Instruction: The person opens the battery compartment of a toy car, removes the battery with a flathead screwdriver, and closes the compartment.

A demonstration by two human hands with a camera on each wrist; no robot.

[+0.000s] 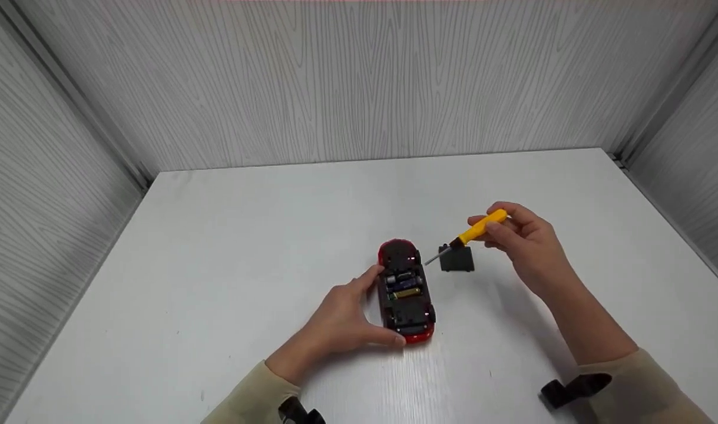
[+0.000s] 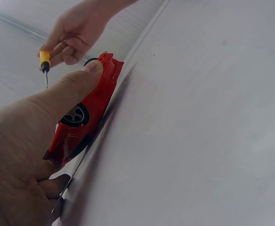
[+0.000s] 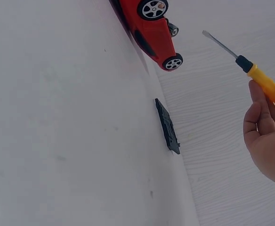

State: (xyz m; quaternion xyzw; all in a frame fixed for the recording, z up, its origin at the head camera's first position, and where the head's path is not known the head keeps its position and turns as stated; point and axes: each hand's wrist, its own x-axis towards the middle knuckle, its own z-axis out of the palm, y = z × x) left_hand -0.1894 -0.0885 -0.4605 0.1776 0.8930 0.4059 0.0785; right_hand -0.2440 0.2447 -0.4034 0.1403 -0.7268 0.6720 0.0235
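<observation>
A red toy car (image 1: 416, 338) lies upside down on the table, its dark underside up and its battery compartment uncovered. Several batteries (image 1: 407, 292) sit inside, and the end of one battery (image 3: 174, 31) sticks up past the car's side in the right wrist view. My left hand (image 1: 342, 315) grips the car from the left, thumb at the near end and a finger along the side. A yellow-handled flat-blade screwdriver (image 1: 476, 228) is pinched in my right hand (image 1: 529, 247), its tip above the table, apart from the car's right side.
The black battery cover (image 1: 457, 259) lies on the white table (image 1: 247, 235) to the right of the car, below the screwdriver. Grey wood-grained panels (image 1: 359, 82) stand behind the table and at both sides.
</observation>
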